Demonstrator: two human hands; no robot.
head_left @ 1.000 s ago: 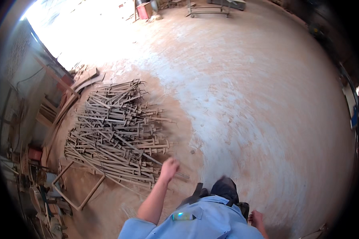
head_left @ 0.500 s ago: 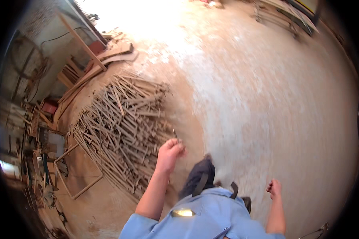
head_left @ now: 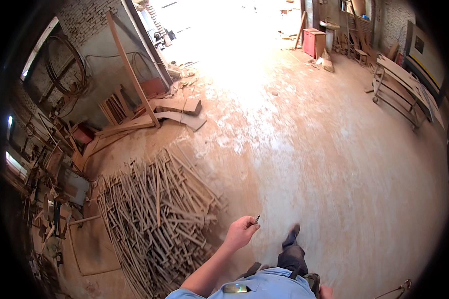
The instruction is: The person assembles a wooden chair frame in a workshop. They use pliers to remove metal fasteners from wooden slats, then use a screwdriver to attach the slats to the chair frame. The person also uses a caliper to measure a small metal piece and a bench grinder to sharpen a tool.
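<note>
My left hand is held out in front of my body, thumb and fingers pinched together. A short, thin, dark metal piece sticks out from the fingertips; its exact kind is too small to tell. Beside and below that forearm lies a big heap of thin wooden sticks on the floor, apart from the hand. My right hand hangs low by my right hip at the lower edge. Only a small part of it shows, and its fingers are hidden.
Wooden boards lie near a leaning post at the left wall. A wheeled trolley stands at the right. A red cabinet is at the back near the bright doorway. A thin square frame lies left of the heap.
The view has tilted up, bringing the doorway and back wall in. A foot has stepped forward. My left hand still pinches the metal piece; my right hand has dropped toward my hip.
</note>
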